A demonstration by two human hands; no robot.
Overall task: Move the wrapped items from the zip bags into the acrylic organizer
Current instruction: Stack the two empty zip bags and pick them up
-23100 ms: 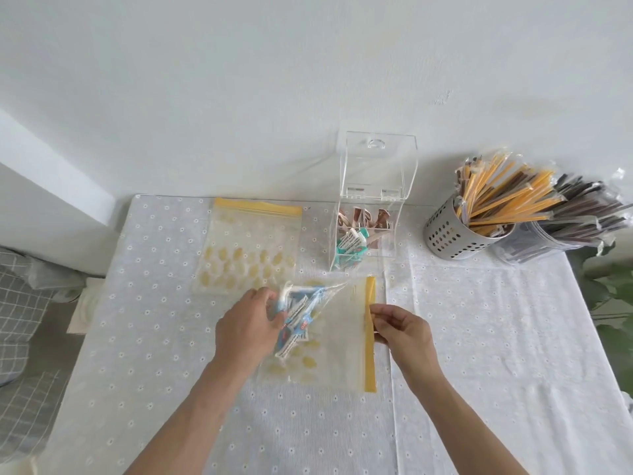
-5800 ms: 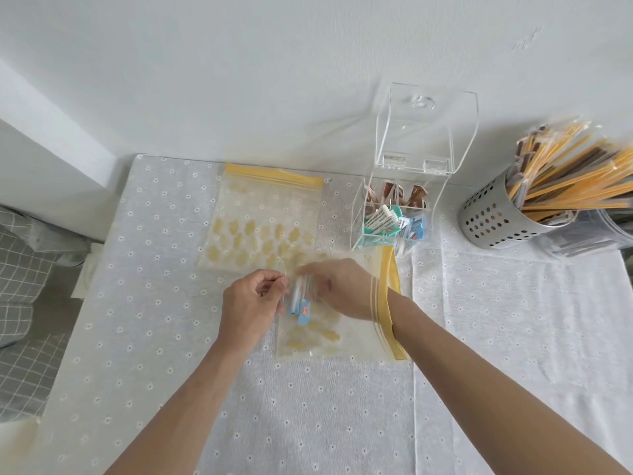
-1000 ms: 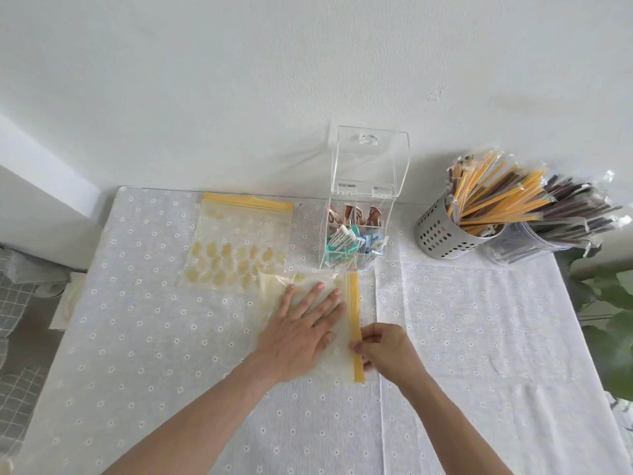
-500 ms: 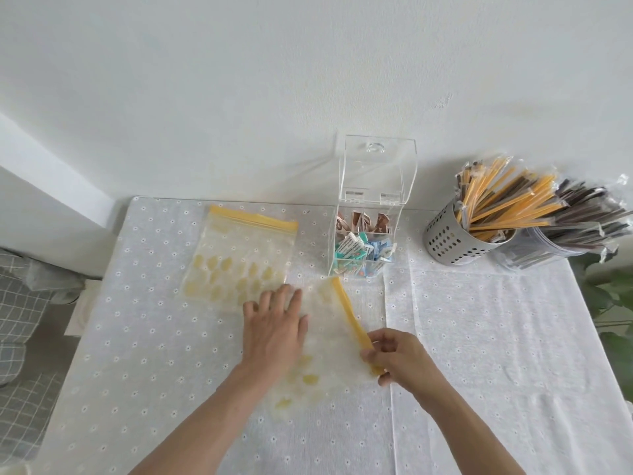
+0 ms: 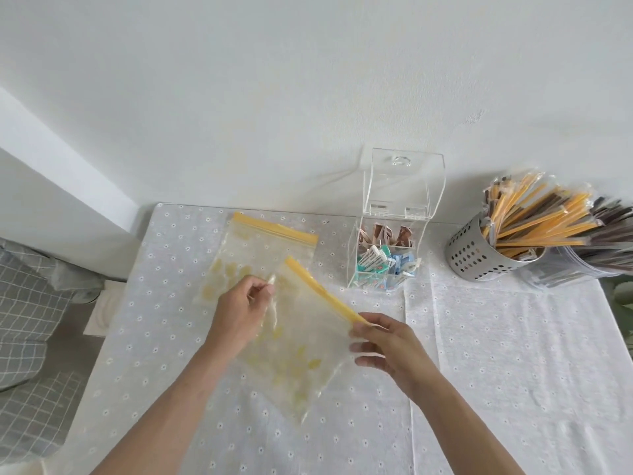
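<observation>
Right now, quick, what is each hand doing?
Left hand: pinching the near zip bag at its edge.
Right hand: gripping that bag at the end of its yellow zip strip.

Single head-worn wide-angle view, looking forward and steeply down, close over the surface (image 5: 479, 337) and facing the wall (image 5: 308, 80).

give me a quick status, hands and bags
Left hand pinching near zip bag's corner, right hand gripping its yellow zip end. Bag looks empty. Organizer lid up, wrapped items inside. Nothing blocking.
</observation>
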